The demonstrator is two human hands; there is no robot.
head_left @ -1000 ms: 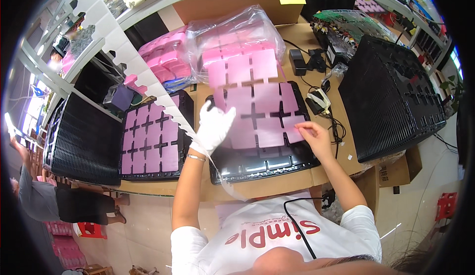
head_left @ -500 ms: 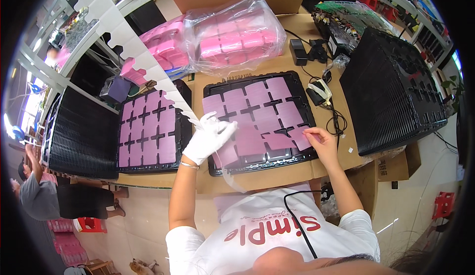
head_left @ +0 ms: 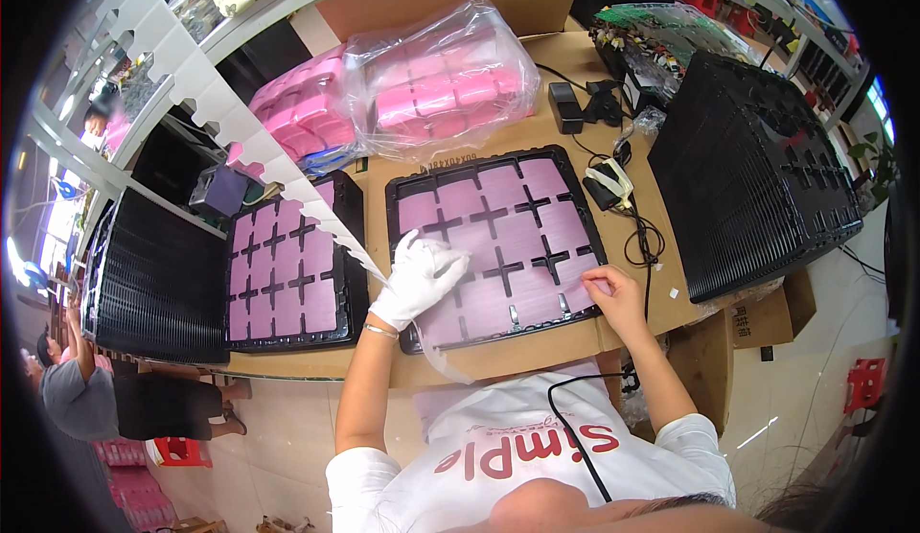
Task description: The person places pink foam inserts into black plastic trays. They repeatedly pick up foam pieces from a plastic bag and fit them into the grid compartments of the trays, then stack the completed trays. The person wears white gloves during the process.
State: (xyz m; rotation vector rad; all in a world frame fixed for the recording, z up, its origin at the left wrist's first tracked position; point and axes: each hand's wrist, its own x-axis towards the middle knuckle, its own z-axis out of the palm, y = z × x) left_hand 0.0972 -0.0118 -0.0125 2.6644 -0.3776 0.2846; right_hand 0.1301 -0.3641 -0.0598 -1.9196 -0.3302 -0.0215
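Observation:
A pink sheet with cross-shaped cut-outs point(head_left: 484, 180) lies over a black compartment tray point(head_left: 391, 194) in front of me. My left hand point(head_left: 418, 279), in a white glove, rests over the sheet's left part with its fingers curled. A long white notched strip point(head_left: 225, 126) runs from the upper left into this hand, and its tail comes out below. Bare, my right hand point(head_left: 618, 299) has thumb and fingertips pressed together at the sheet's right front edge. The crosses of the tray show through the cut-outs.
Left of the tray stands another pink-covered tray point(head_left: 305, 305) beside a tall stack of black trays point(head_left: 158, 279). A second stack point(head_left: 728, 188) is at the right. Pink material in clear plastic point(head_left: 446, 92) lies behind, with cables and a black adapter point(head_left: 565, 108). A person point(head_left: 81, 394) is at far left.
The sheet's front part, askew before with the tray showing under it, now lies flat and lined up with the crosses. My right hand has moved slightly down; the whole view has shifted a little.

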